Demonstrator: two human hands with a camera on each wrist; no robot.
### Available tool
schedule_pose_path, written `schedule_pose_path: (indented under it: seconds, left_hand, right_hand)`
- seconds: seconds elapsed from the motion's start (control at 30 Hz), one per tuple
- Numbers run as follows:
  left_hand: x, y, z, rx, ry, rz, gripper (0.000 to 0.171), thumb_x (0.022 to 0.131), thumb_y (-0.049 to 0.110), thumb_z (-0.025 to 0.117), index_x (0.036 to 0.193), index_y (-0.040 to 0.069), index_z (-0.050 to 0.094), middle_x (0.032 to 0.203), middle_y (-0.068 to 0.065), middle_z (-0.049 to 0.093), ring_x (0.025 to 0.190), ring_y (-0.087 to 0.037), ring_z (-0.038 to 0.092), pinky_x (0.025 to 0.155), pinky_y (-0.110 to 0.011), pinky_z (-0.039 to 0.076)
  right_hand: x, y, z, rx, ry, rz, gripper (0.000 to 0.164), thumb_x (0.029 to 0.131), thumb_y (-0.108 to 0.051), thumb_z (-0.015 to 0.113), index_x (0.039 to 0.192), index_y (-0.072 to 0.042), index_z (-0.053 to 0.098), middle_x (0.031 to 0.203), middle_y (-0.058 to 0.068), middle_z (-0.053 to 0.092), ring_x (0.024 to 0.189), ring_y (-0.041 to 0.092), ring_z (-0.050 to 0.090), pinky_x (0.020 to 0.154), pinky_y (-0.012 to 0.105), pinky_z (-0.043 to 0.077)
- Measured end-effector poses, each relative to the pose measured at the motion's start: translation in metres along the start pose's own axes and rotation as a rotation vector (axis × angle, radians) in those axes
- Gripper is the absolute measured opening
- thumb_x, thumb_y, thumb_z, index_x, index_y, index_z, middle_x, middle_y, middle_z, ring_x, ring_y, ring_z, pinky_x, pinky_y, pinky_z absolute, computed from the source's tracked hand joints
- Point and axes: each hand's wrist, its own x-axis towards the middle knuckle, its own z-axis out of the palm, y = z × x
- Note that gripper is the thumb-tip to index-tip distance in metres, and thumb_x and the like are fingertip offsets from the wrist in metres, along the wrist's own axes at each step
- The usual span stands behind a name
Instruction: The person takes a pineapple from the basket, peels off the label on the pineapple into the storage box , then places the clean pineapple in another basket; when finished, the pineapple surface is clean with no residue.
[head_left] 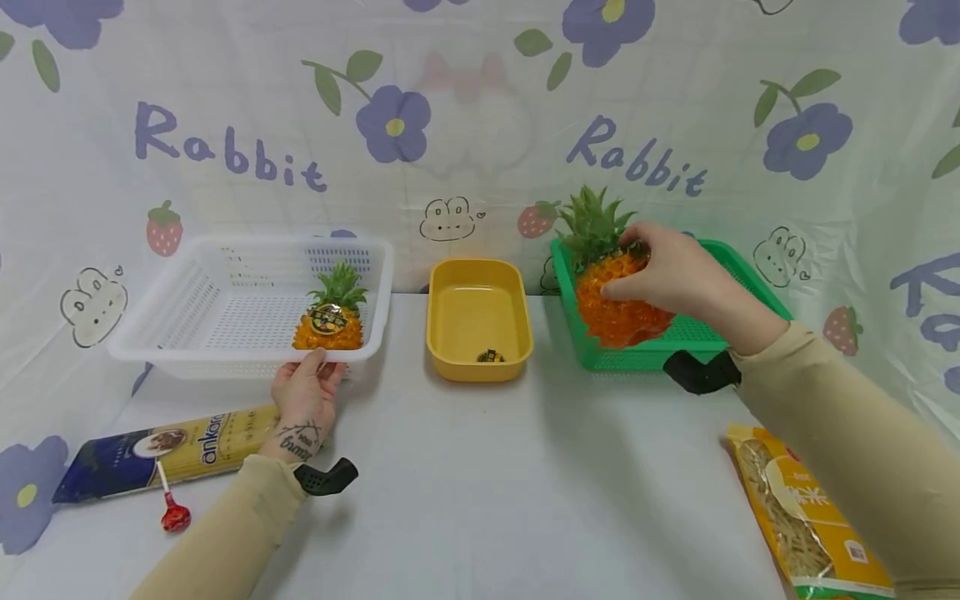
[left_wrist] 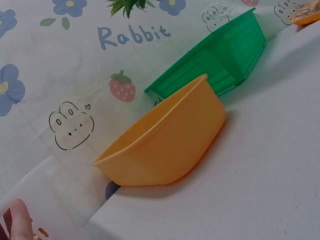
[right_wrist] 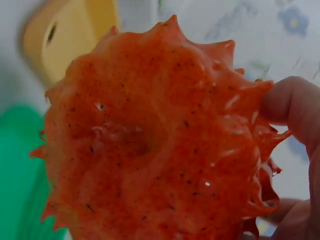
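My right hand [head_left: 667, 271] grips a large orange toy pineapple [head_left: 618, 304] with a green leafy crown, fingers and thumb on its upper side. The pineapple is held up over the green basket [head_left: 750, 279], and its spiky red-orange base fills the right wrist view. My left hand [head_left: 305, 400] pinches the front rim of the white basket [head_left: 225, 354], thumb on the rim and fingers at the outer wall. A smaller toy pineapple [head_left: 330, 333] with a round black-and-gold label is inside that basket, right behind the thumb.
Between the baskets stands a yellow bin [head_left: 480, 371] with a dark label [head_left: 491, 356] in it. A blue-and-yellow pasta pack [head_left: 202, 442] and a red lollipop [head_left: 176, 517] lie front left. At front right is an orange noodle bag [head_left: 806, 508], partly behind my right sleeve.
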Motion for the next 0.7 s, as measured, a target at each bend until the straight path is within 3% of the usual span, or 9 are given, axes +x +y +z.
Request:
schedule_pose_path:
  seconds: [0.17,0.37,0.53,0.7]
  left_hand:
    - [0.0,0.001,0.0,-0.008,-0.003,-0.008,0.043,0.089,0.006,0.059,0.128,0.01,0.041,0.116,-0.007,0.048,0.079,-0.014,0.058,0.077,-0.026,0.055]
    - [0.001,0.002,-0.002,-0.015,0.0,-0.006,0.041,0.089,0.006,0.059,0.126,0.011,0.042,0.116,-0.007,0.049,0.077,-0.014,0.058,0.075,-0.026,0.055]
    - [0.003,0.003,-0.004,-0.022,0.01,0.0,0.036,0.088,0.006,0.059,0.121,0.012,0.044,0.115,-0.007,0.049,0.073,-0.014,0.059,0.071,-0.025,0.056]
    - [0.004,0.002,-0.003,0.0,0.0,0.005,0.033,0.088,0.005,0.059,0.118,0.012,0.045,0.113,-0.005,0.048,0.075,-0.014,0.057,0.073,-0.026,0.056]
  right_hand:
    - [0.035,0.023,-0.01,-0.102,0.036,0.021,0.08,0.081,-0.041,0.064,0.144,-0.008,0.028,0.143,0.024,0.032,0.117,0.041,0.042,0.086,0.058,0.042]
    - [0.07,0.049,-0.007,-0.252,0.052,0.058,0.078,0.079,-0.042,0.065,0.141,-0.005,0.035,0.135,0.025,0.042,0.106,0.038,0.05,0.071,0.05,0.048]
    - [0.09,0.062,0.001,-0.335,-0.001,0.061,0.073,0.078,-0.04,0.063,0.138,-0.005,0.04,0.125,0.024,0.05,0.094,0.035,0.055,0.061,0.043,0.049]
    - [0.101,0.071,0.009,-0.328,-0.082,0.071,0.072,0.078,-0.037,0.062,0.138,-0.003,0.039,0.129,0.025,0.047,0.097,0.038,0.053,0.068,0.047,0.048]
